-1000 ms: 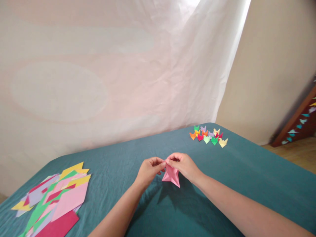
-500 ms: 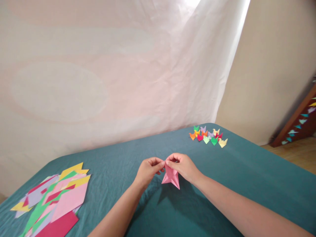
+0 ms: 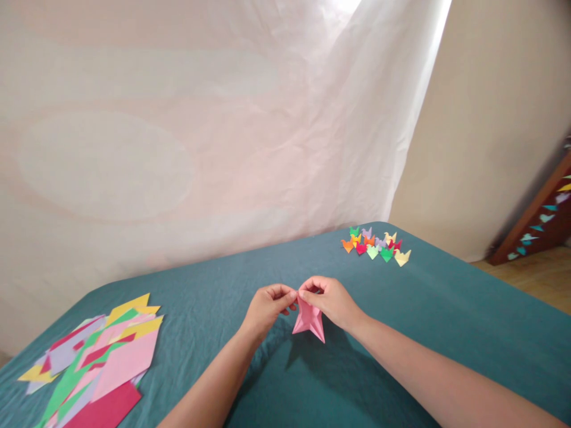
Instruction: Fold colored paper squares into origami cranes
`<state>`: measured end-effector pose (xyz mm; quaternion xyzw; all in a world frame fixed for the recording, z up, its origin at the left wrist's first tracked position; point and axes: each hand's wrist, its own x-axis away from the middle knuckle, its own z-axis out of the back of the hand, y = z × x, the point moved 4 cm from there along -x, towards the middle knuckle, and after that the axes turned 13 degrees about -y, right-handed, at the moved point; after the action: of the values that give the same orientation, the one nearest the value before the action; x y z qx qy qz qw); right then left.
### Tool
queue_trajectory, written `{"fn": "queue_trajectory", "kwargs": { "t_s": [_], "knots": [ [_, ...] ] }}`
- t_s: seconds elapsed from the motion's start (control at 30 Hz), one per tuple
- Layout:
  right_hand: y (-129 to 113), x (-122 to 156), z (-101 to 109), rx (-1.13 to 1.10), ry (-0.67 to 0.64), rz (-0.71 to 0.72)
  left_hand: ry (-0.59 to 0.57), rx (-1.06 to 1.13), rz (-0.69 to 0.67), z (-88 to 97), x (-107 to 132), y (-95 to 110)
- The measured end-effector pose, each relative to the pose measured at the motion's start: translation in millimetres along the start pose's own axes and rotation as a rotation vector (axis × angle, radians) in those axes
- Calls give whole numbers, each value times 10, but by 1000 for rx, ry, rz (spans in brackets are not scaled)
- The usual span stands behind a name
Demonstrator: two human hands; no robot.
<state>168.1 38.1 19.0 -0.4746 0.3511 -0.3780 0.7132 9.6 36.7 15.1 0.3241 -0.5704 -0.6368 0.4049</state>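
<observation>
A partly folded piece of pink origami paper (image 3: pixel 310 321) hangs just above the table, its pointed flaps spread downward. My left hand (image 3: pixel 271 304) pinches its upper tip between thumb and forefinger. Right beside those fingertips, my right hand (image 3: pixel 329 300) is closed on the same upper end, thumb toward me. The two thumbs nearly touch, and they cover the top of the paper. A shadow of hands and paper falls on the cloth below.
Dark green cloth covers the table (image 3: pixel 200 315). At the left lies a loose pile of coloured paper sheets (image 3: pixel 129 359). Several small folded paper birds (image 3: pixel 373 252) stand in rows near the far right corner. A pale curtain (image 3: pixel 250 148) hangs behind the table.
Almost nothing differs. Both hands keep their pinch on the pink paper, whose lower flaps have shifted very slightly.
</observation>
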Motion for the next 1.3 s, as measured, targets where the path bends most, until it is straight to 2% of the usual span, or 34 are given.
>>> {"fn": "queue_trajectory", "kwargs": {
  "t_s": [1.0,1.3],
  "knots": [
    [-7,4,-16,14,25,-9,103,-255,-76,-48,36,95],
    [-54,23,-16,50,17,22,26,-156,-12,-34,8,32]
  ]
}}
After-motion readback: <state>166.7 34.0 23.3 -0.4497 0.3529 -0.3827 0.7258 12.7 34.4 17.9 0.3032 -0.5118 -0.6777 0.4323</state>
